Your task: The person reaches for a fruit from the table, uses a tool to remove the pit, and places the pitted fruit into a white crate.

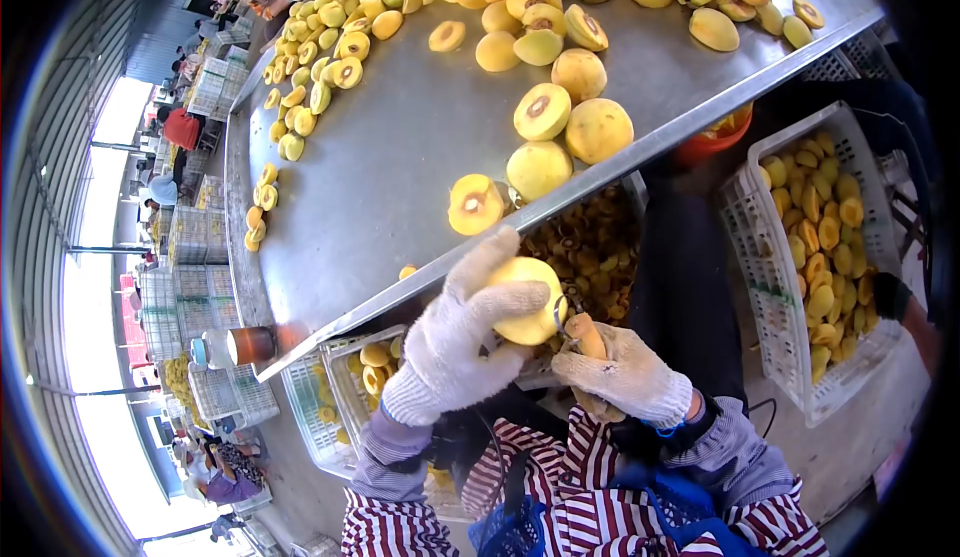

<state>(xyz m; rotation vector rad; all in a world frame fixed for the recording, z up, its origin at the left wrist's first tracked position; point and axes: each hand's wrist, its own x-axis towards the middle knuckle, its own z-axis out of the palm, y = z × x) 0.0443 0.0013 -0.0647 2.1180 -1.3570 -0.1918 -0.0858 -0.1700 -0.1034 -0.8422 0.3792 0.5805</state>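
Note:
My left hand (462, 327), in a pale knitted glove, is closed around a yellow peach half (527, 300). Gloved too, my right hand (632, 375) grips a pitting knife by its wooden handle (586, 336). The tool's thin curved metal end meets the right edge of the peach; how deep it sits is hidden. Just beyond my hands, a cut peach half (475, 204) with its stone showing lies near the metal table's edge, beside several whole and halved peaches (600, 131).
The metal table (390, 137) carries heaps of peaches at its far side. Below its edge is a container of dark scraps (590, 247). A white crate (840, 257) of peach halves stands right, another crate (375, 372) left. An orange bucket (715, 139) sits under the table; people work at far left.

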